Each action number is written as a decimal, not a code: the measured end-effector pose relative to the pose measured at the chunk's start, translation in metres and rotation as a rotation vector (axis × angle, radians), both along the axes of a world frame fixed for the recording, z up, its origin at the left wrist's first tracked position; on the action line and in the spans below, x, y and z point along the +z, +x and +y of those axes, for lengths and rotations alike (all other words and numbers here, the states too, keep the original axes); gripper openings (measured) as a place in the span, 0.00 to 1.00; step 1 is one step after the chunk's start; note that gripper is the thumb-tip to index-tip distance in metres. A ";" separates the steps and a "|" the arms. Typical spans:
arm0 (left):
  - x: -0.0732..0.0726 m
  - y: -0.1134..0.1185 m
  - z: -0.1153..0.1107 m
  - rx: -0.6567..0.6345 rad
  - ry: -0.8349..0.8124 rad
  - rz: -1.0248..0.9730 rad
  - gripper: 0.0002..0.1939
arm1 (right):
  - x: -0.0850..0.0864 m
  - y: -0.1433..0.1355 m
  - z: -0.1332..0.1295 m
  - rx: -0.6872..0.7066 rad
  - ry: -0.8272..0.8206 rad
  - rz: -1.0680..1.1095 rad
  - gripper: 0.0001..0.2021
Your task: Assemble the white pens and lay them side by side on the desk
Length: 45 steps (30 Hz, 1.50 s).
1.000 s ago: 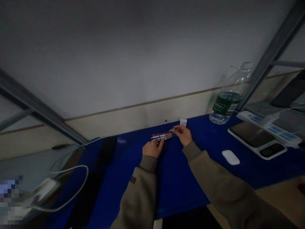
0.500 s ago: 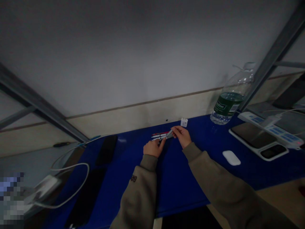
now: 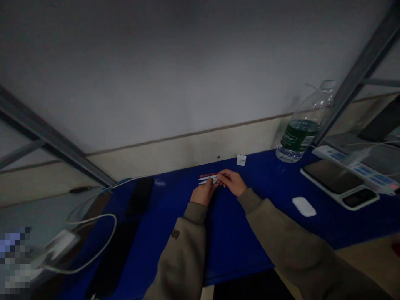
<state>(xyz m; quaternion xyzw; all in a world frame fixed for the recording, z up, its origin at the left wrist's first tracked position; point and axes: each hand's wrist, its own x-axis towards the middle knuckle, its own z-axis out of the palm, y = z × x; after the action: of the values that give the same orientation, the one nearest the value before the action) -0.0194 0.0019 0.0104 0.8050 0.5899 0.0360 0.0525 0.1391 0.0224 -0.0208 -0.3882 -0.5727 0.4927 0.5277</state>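
Over the blue tabletop (image 3: 231, 233), my left hand (image 3: 202, 193) is closed, its thumb and fingers pinching a grey pen (image 3: 215, 181). My right hand (image 3: 233, 181) meets it from the right and grips the same pen at its other end. Fingers cover most of the pen. Just behind the hands, a red pen (image 3: 206, 175) and a white pen (image 3: 203, 178) lie side by side on the table, with another white pen partly hidden by my left hand.
A white charger (image 3: 241, 160) stands by the wall. To the right are a water bottle (image 3: 296, 129), a white oval case (image 3: 303, 206), a scale-like device (image 3: 337, 183) and a power strip (image 3: 359, 166). Dark flat objects (image 3: 140, 195) and a white cable (image 3: 115, 233) occupy the left side.
My right hand has moved left and slightly down, closing in on my left hand. Less of the grey pen shows between them. The pens on the table have stayed put.
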 end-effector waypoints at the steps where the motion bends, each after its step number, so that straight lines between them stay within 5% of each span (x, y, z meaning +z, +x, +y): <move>1: 0.000 0.000 0.000 0.002 0.002 0.007 0.23 | 0.000 -0.001 -0.001 -0.009 0.018 -0.035 0.16; 11: 0.012 0.002 -0.009 -0.067 0.033 -0.062 0.19 | 0.007 0.004 -0.008 -0.230 0.237 -0.549 0.18; 19: 0.014 0.001 -0.007 0.022 0.018 -0.056 0.21 | 0.007 0.001 -0.008 -0.071 0.206 -0.276 0.13; 25: 0.011 0.000 -0.010 -0.112 0.036 -0.108 0.21 | 0.008 0.002 -0.010 -0.062 0.161 -0.245 0.13; 45: 0.013 -0.003 -0.011 -0.165 0.066 -0.158 0.20 | 0.009 0.002 -0.012 0.035 0.089 -0.189 0.18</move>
<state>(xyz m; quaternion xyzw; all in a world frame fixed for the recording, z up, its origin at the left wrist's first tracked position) -0.0221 -0.0090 0.0237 0.8468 0.5141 0.1142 0.0753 0.1409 0.0104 -0.0123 -0.3989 -0.6481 0.4371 0.4794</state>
